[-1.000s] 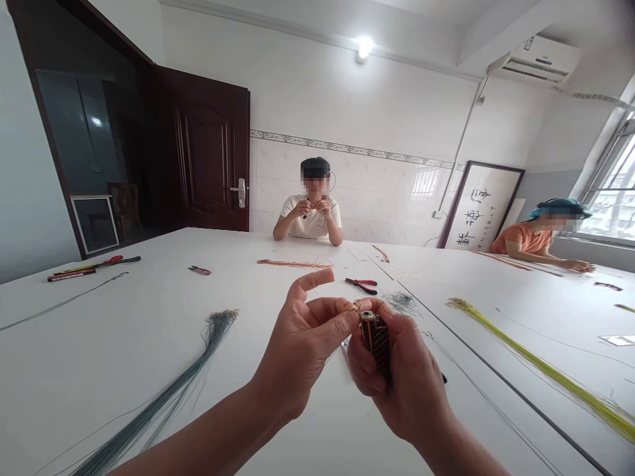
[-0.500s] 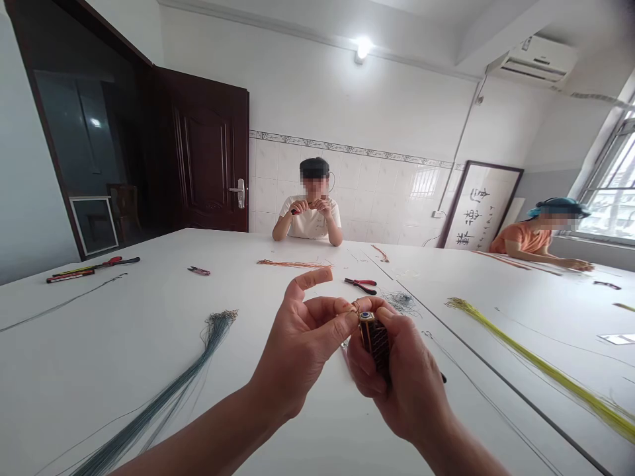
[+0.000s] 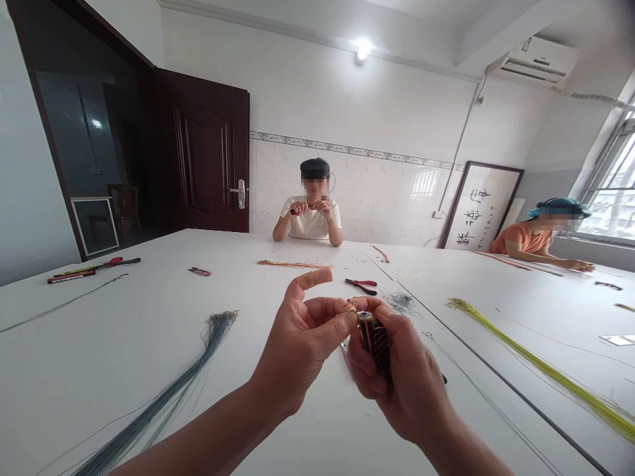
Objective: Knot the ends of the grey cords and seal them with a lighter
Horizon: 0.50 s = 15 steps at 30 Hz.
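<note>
My right hand (image 3: 414, 370) is wrapped round a lighter (image 3: 378, 340), a small dark patterned block with gold edges and a round blue-and-white end facing up. Its forefinger curls over the top of the block. My left hand (image 3: 302, 344) pinches thumb against fingers right beside that end, with one finger raised and bent. A fine thread end with a small loop (image 3: 355, 303) shows at the pinch; the rest of it is hidden. Behind the right hand, partly covered, a pinkish tool (image 3: 346, 354) lies on the table.
Across the white table (image 3: 163, 304) lie a grey-blue thread bundle (image 3: 183, 377), a yellow-green bundle (image 3: 536, 370), an orange bundle (image 3: 288, 264), red-handled pliers (image 3: 362, 285), snips (image 3: 199, 271) and a dark thread tangle (image 3: 403, 303). One person (image 3: 313, 215) sits opposite, another (image 3: 526, 238) far right.
My right forefinger and the lighter's top have shifted very slightly at the pinch. Otherwise both hands hold the same pose.
</note>
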Motion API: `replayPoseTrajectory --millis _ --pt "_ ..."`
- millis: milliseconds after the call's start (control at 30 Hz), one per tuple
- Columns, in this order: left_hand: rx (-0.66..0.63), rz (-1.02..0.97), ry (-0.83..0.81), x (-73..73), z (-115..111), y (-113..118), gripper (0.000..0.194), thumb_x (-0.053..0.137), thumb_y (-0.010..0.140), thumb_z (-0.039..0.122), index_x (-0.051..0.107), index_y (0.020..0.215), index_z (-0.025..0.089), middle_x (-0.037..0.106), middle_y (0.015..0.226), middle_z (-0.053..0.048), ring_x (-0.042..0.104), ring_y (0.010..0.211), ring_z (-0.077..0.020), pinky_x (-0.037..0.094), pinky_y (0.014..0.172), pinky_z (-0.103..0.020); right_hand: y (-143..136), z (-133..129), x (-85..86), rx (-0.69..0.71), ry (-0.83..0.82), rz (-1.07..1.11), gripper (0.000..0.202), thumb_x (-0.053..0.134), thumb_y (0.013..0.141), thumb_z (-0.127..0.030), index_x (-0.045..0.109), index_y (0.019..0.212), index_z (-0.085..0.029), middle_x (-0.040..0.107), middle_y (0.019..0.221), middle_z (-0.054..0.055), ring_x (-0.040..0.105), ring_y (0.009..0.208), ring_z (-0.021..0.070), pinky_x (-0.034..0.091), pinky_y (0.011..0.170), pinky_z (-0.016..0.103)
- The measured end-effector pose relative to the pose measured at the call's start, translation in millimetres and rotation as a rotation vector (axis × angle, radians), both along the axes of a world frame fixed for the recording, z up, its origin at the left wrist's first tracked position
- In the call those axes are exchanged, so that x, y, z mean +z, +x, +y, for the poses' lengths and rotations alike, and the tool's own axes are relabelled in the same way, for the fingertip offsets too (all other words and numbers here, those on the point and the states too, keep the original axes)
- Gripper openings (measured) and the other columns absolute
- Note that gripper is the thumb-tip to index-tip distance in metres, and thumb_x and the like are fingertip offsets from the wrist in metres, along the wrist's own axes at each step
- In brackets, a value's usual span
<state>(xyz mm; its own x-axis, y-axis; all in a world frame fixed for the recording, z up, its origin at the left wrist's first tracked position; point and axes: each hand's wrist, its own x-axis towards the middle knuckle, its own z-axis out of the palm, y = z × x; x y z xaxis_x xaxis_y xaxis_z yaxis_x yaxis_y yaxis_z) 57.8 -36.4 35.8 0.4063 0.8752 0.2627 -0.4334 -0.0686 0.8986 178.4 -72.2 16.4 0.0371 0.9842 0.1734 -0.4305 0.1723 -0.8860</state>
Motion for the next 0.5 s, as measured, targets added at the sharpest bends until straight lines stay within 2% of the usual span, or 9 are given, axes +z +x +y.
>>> replayPoseTrajectory --millis 233,400,433,500 --pt "-0.002 0.032 0.009 -0.1 -1 -1 0.048 0.070 0.078 0.018 0.042 0.116 0.025 0.063 0.072 0.006 0.058 0.071 -0.0094 0.044 0.079 -0.029 -1 -1 -0.5 -0.006 0.006 0.016 0.025 0.042 0.089 -0.044 0.054 0.091 -0.022 0.045 0.045 -0.006 0.028 0.039 0.0066 0.020 0.039 0.019" --pt "0.020 0.034 -0.051 3.6 -4 0 0.049 0.072 0.075 0.017 0.045 0.114 0.026 0.062 0.068 0.007 0.051 0.064 -0.0069 0.040 0.070 -0.024 4 -6 12.4 -0.232 0.086 0.080 0.041 0.046 0.082 -0.062 0.056 0.087 -0.022 0.045 0.045 -0.006 0.030 0.038 0.0066 0.026 0.038 0.020" --pt "0.029 0.026 -0.064 4.7 -4 0 0.049 0.073 0.074 0.016 0.046 0.114 0.026 0.062 0.067 0.007 0.050 0.062 -0.0068 0.039 0.069 -0.023 6 -7 14.8 -0.268 0.118 0.076 0.040 0.049 0.081 -0.061 0.056 0.086 -0.022 0.046 0.046 -0.005 0.032 0.038 0.0067 0.027 0.038 0.020" --pt "0.038 0.014 -0.085 7.1 -5 -1 0.049 0.074 0.072 0.015 0.048 0.112 0.026 0.062 0.066 0.007 0.050 0.060 -0.0074 0.037 0.066 -0.024 10 -8 17.2 -0.343 0.171 0.017 0.029 0.061 0.078 -0.050 0.057 0.087 -0.022 0.047 0.051 -0.006 0.035 0.041 0.0064 0.030 0.039 0.020"
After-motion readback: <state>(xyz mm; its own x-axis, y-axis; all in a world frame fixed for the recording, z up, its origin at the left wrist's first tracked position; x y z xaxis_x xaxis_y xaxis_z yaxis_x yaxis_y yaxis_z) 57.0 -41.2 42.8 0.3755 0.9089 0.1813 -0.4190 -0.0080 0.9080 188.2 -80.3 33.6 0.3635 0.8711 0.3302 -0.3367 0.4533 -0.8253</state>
